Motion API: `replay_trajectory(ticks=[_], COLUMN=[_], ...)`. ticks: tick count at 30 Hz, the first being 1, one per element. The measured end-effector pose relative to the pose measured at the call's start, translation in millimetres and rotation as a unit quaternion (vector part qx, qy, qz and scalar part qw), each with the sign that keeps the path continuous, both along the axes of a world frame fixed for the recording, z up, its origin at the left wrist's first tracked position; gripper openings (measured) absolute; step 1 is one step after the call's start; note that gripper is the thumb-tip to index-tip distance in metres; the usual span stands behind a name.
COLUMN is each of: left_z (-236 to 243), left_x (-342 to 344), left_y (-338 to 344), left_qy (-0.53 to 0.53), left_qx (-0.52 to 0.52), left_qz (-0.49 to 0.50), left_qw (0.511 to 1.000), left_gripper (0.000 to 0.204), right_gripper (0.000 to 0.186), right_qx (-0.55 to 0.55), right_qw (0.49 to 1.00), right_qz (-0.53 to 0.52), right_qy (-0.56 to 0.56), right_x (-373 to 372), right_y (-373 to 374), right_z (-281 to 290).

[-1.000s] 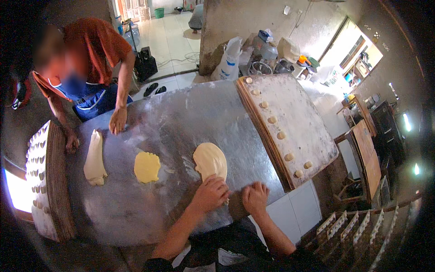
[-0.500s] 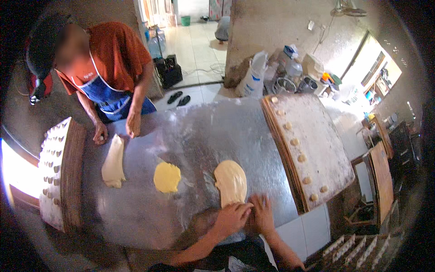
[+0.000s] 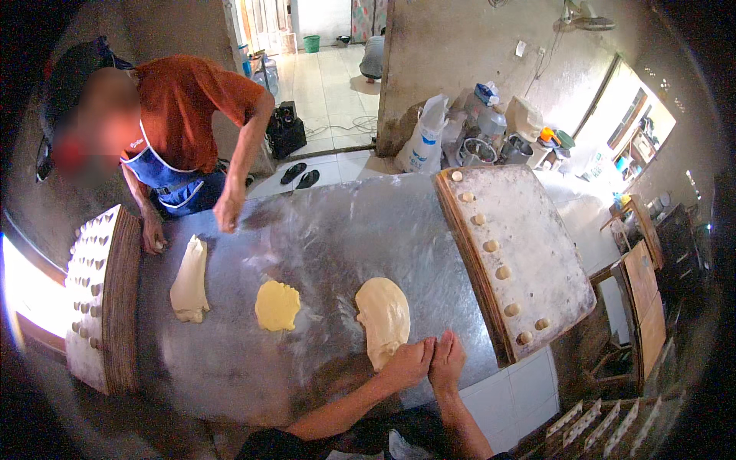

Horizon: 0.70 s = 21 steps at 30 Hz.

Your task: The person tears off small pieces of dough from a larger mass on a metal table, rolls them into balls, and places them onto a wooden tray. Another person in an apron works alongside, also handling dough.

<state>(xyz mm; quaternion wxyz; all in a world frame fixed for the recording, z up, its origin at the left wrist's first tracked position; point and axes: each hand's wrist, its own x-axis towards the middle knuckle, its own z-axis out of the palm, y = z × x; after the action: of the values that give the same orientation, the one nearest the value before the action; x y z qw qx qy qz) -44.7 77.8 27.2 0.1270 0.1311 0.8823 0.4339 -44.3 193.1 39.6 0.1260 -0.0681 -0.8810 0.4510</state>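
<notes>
A pale, glossy, oblong slab of dough point(image 3: 383, 313) lies on the metal tabletop point(image 3: 330, 230) in front of me. My left hand point(image 3: 408, 363) is closed at the slab's near right end, its fingers curled. Pressed against it, thumb side to thumb side, is my right hand point(image 3: 446, 363), also closed and with fingertips up. Whatever they pinch between them is hidden by the fingers. Left of the slab sits a yellow lump of dough point(image 3: 277, 305). Farther left, a long pale strip of dough point(image 3: 189, 280) lies before a co-worker in an orange shirt point(image 3: 188, 107) and blue apron.
On the right, a stack of boards point(image 3: 529, 253) carries a row of small dough balls point(image 3: 502, 272). Another stack point(image 3: 115, 307), topped with shaped pieces, stands at the left end. Beyond the table are a white sack point(image 3: 423, 142), buckets and a black speaker box point(image 3: 286, 132).
My hands have come together, closed, just off the slab's near end. The co-worker's hands have moved away from the pale strip, one to the left. The view has shifted slightly.
</notes>
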Motion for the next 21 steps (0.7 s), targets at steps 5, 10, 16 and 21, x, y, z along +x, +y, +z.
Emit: replay_trajectory(ticks=[5, 10, 16, 21], left_z=[-4.9, -15.3, -59.3, -8.9], left_x=[-21.8, -31.1, -4.2, -6.9], left_y=[-30.9, -56.7, -75.8, -78.5], left_qy=[0.010, 0.308, 0.248, 0.201], left_qx=[-0.147, -0.291, -0.132, -0.046], left_qz=[0.110, 0.181, 0.163, 0.200], left_qw=[0.983, 0.888, 0.946, 0.958], left_gripper=[0.031, 0.022, 0.021, 0.019], right_gripper=[0.038, 0.059, 0.056, 0.057], right_qx=[0.221, 0.470, 0.245, 0.349], right_qw=[0.937, 0.870, 0.927, 0.933], right_qz=[0.226, 0.147, 0.262, 0.088], right_qy=[-0.151, 0.024, -0.106, -0.006], right_x=[73.5, -10.5, 43.6, -52.4], right_y=[35.7, 45.4, 40.4, 31.9], right_z=[17.0, -36.8, -42.2, -71.5])
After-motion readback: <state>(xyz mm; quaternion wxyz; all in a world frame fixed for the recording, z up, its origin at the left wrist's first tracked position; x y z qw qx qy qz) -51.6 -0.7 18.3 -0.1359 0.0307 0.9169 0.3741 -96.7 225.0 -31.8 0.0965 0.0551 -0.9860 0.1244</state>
